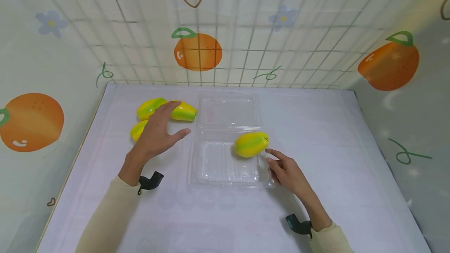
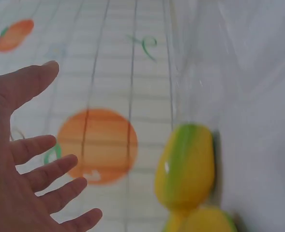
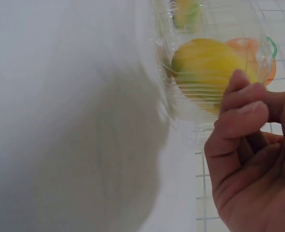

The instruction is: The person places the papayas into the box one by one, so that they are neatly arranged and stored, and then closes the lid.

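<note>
My left hand (image 1: 158,132) hovers over the left side of the table, thumb and fingers spread, with nothing between them. Below and beyond it lie three yellow-and-green, papaya-like fruits: one at the back left (image 1: 149,107), one at the back right (image 1: 184,111), and a third (image 1: 138,130) partly hidden by the hand. In the middle stands a clear plastic clamshell box (image 1: 214,167), its lid (image 1: 227,108) folded back. Another such fruit (image 1: 250,144) lies in its base, toward the right wall. My right hand (image 1: 288,173) has curled fingers at the box's right rim, pinching it.
A white cloth covers the table (image 1: 316,128). Behind it rises a white wire grid (image 1: 242,57) under a sheet printed with oranges. Similar printed sheets hang at the left and right. Dark wrist-worn pieces (image 1: 151,180) stick out from both wrists.
</note>
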The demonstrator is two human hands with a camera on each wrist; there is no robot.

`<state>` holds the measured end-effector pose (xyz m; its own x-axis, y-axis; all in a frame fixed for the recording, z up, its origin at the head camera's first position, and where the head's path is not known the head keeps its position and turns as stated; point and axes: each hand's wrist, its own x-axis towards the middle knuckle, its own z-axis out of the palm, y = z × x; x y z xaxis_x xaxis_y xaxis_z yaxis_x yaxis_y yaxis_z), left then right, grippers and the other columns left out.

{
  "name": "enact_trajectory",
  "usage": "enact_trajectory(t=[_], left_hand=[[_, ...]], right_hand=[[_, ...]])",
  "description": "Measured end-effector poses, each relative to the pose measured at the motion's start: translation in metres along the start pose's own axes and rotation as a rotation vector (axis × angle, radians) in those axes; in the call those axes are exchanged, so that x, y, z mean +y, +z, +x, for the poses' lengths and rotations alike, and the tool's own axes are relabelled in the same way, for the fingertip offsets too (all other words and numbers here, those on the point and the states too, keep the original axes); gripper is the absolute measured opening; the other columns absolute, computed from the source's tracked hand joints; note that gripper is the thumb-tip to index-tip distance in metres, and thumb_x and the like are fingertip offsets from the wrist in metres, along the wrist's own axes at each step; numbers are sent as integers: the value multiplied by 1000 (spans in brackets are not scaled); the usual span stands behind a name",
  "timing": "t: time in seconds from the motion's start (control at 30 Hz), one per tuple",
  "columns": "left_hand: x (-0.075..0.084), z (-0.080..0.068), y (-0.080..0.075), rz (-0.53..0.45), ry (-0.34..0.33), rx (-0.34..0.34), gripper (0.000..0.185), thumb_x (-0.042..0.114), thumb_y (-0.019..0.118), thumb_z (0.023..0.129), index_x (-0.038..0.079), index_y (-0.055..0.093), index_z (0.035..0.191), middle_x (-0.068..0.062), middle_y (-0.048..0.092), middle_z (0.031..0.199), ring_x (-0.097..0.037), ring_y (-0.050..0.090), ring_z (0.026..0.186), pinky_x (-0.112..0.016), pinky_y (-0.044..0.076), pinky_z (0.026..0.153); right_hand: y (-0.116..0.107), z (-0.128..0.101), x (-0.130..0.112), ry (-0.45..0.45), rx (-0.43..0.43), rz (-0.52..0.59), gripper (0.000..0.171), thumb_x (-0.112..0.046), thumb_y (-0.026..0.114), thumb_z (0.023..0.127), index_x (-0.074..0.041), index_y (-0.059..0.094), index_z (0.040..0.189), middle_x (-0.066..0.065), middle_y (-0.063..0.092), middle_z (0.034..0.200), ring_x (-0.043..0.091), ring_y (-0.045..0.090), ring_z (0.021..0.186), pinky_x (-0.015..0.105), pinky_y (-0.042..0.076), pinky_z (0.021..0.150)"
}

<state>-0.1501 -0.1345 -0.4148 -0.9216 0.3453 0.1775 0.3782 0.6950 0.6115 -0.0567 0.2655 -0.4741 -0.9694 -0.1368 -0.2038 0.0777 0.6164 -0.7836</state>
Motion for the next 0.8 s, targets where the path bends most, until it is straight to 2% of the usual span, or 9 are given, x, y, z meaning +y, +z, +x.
enact_trajectory(t=[0.17,0.3,0.6,0.8], left_hand=[[-24,-9,-5,-23,-43,56,84,40,78,87,14,37,156,-9,35,160,-32,29,147,-56,25,118],[-38,-16,-7,-41,-75,93,87,42,81,84,16,38,155,-7,36,159,-31,29,147,-61,22,117],[-66,-21,-6,-30,-106,127,91,40,84,81,13,38,155,-11,36,160,-35,27,147,-66,19,115],[-83,-20,-3,-1,-127,122,88,38,81,83,11,38,155,-15,32,161,-39,26,147,-71,20,111]], right_hand=[[0,-1,0,8,2,10,43,-19,53,107,-1,49,145,5,55,65,20,48,51,27,43,45],[0,-1,0,9,-2,14,43,-19,53,107,-1,48,145,5,55,66,20,48,51,27,43,45],[0,-1,2,15,1,1,43,-19,54,106,-3,49,145,5,55,66,21,49,52,26,44,45],[1,0,2,17,0,2,43,-19,54,106,-2,49,146,5,55,67,21,49,52,26,44,45]])
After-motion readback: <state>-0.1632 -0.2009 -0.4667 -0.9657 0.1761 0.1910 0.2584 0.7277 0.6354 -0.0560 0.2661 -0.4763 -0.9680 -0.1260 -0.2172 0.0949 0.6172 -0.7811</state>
